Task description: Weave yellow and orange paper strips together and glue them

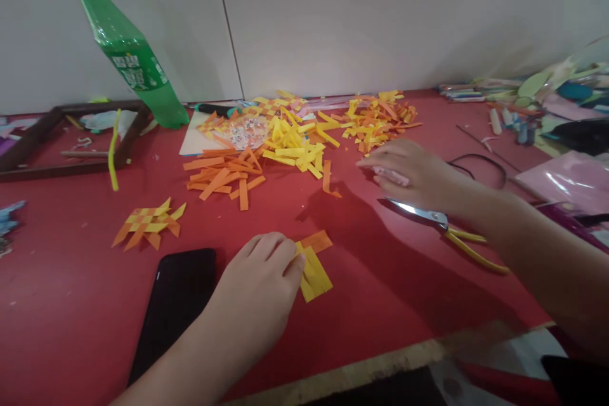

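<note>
My left hand (264, 282) is closed, its fingertips gripping a small piece of woven yellow and orange paper strips (318, 274) at the front of the red table. My right hand (412, 174) is farther back on the right, its fingers curled around a short pale pink pen-like tube (391, 176); its exact kind does not show. Under the right forearm lie scissors (445, 222) with yellow handles, partly covered. One loose orange strip (327, 176) rests between the hands. A woven star-edged piece (151, 225) lies left of my left hand.
Piles of orange strips (226, 171) and yellow strips (295, 143) fill the middle back, with folded scraps (380, 117) behind. A black phone (176, 304) lies by my left forearm. A green bottle (137, 63) stands near a brown frame (38, 127). Markers (516, 120) clutter the right.
</note>
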Demonstrator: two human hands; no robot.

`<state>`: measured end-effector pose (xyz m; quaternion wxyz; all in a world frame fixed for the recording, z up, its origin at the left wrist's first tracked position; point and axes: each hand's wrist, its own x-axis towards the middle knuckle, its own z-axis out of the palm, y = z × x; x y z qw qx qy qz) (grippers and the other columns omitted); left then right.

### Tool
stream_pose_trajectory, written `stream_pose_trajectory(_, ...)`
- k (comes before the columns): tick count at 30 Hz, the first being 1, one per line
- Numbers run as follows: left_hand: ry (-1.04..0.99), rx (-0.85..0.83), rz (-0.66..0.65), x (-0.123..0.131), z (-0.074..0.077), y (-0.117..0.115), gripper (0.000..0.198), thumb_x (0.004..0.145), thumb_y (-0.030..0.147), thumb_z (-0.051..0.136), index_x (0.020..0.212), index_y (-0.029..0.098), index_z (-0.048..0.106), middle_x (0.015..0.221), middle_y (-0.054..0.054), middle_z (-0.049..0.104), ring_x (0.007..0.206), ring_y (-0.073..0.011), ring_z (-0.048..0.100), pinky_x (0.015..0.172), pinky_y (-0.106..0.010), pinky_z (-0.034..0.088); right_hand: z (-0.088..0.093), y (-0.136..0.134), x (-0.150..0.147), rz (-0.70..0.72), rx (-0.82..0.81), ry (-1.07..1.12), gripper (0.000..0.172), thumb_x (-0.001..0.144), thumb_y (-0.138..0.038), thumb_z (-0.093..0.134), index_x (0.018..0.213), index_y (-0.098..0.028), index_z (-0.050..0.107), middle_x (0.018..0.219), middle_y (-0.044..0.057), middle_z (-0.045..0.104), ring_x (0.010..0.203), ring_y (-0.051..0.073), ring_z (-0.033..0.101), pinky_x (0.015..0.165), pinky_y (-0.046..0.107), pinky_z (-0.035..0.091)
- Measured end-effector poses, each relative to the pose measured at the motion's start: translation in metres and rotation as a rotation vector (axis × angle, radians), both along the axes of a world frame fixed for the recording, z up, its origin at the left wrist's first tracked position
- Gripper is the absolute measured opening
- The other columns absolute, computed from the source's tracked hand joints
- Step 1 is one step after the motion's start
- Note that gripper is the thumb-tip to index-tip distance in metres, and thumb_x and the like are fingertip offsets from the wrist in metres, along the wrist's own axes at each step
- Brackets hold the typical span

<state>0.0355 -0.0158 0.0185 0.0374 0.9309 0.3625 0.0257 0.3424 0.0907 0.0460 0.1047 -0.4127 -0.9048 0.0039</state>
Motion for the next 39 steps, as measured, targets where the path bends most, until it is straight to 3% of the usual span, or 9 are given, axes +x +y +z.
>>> stream_pose_trajectory(6, -0.084, -0.001, -0.011, 0.0, -0.003, 0.002, 0.039, 0.08, 0.007, 0.051, 0.116, 0.012, 0.066, 0.112, -0.008, 0.068, 0.102, -0.0271, 0.055, 0.094, -0.043, 0.05, -0.013, -0.018, -0.048, 0.043, -0.064, 0.074, 0.044, 0.084, -0.051, 0.064, 0.112, -0.018, 0.065, 0.11, 0.011, 0.066, 0.102, 0.027, 0.059, 0.09, 0.043, 0.046)
stream_pose_trajectory(10, -0.114, 0.008, -0.028, 0.001, -0.004, 0.003, 0.041, 0.081, 0.011, 0.051, 0.119, 0.01, 0.065, 0.111, -0.009, 0.067, 0.105, -0.0284, 0.054, 0.104, -0.048, 0.042, -0.031, -0.016, -0.06, 0.047, -0.011, 0.125, 0.021, 0.093, -0.032, 0.054, 0.096, -0.018, 0.069, 0.095, 0.007, 0.072, 0.091, 0.022, 0.064, 0.084, 0.037, 0.049)
stream_pose_trajectory(15, -0.055, -0.013, -0.007, 0.001, -0.004, 0.001, 0.043, 0.08, 0.015, 0.052, 0.122, 0.012, 0.063, 0.117, -0.008, 0.065, 0.115, -0.0312, 0.051, 0.107, -0.052, 0.038, -0.044, -0.024, -0.06, -0.026, 0.038, 0.32, 0.018, 0.093, -0.022, 0.052, 0.093, -0.022, 0.069, 0.092, 0.004, 0.073, 0.09, 0.019, 0.066, 0.082, 0.033, 0.052)
stream_pose_trajectory(20, -0.051, -0.018, 0.033, -0.001, -0.003, -0.003, 0.046, 0.08, 0.016, 0.053, 0.125, 0.018, 0.061, 0.125, -0.007, 0.062, 0.122, -0.032, 0.048, 0.109, -0.053, 0.034, -0.04, -0.04, -0.062, -0.066, 0.075, 0.443, 0.016, 0.091, -0.021, 0.053, 0.091, -0.024, 0.069, 0.088, 0.003, 0.073, 0.084, 0.018, 0.069, 0.077, 0.032, 0.055)
stream_pose_trajectory(29, -0.07, -0.038, 0.032, -0.001, -0.005, 0.003, 0.05, 0.083, 0.013, 0.047, 0.132, 0.016, 0.055, 0.141, -0.006, 0.054, 0.134, -0.0303, 0.038, 0.115, -0.055, 0.023, -0.036, -0.055, -0.062, 0.045, 0.039, 0.652, 0.013, 0.084, -0.017, 0.059, 0.093, -0.022, 0.066, 0.087, 0.003, 0.075, 0.078, 0.016, 0.071, 0.071, 0.027, 0.057)
stream_pose_trajectory(32, -0.054, 0.074, 0.052, -0.002, 0.007, 0.0, 0.052, 0.081, 0.006, 0.04, 0.131, 0.009, 0.054, 0.139, -0.013, 0.055, 0.13, -0.0315, 0.045, 0.109, -0.055, 0.032, -0.036, -0.059, -0.064, 0.071, -0.075, 0.688, 0.014, 0.083, -0.018, 0.059, 0.094, -0.022, 0.067, 0.09, 0.004, 0.075, 0.08, 0.017, 0.072, 0.072, 0.027, 0.058)
stream_pose_trajectory(35, -0.055, 0.075, 0.066, -0.004, 0.033, -0.009, 0.037, 0.082, 0.008, 0.039, 0.104, 0.011, 0.068, 0.102, -0.013, 0.07, 0.09, -0.0274, 0.064, 0.077, -0.042, 0.052, -0.035, -0.062, -0.068, 0.13, -0.159, 0.716, 0.014, 0.083, -0.017, 0.057, 0.093, -0.02, 0.067, 0.09, 0.005, 0.075, 0.081, 0.016, 0.072, 0.074, 0.026, 0.058)
stream_pose_trajectory(37, -0.132, 0.068, 0.069, -0.006, 0.048, -0.013, 0.031, 0.086, 0.014, 0.038, 0.092, 0.016, 0.068, 0.084, -0.008, 0.069, 0.074, -0.0235, 0.063, 0.063, -0.036, 0.051, -0.035, -0.062, -0.072, 0.229, -0.217, 0.731, 0.014, 0.085, -0.016, 0.055, 0.094, -0.019, 0.066, 0.092, 0.007, 0.074, 0.086, 0.016, 0.071, 0.078, 0.027, 0.057)
stream_pose_trajectory(39, -0.205, 0.084, 0.079, -0.006, 0.054, -0.012, 0.027, 0.09, 0.019, 0.039, 0.091, 0.017, 0.066, 0.083, -0.007, 0.067, 0.073, -0.0222, 0.061, 0.064, -0.035, 0.05, -0.036, -0.061, -0.076, 0.341, -0.28, 0.712, 0.014, 0.086, -0.015, 0.055, 0.094, -0.019, 0.065, 0.094, 0.008, 0.073, 0.093, 0.017, 0.068, 0.082, 0.03, 0.057)
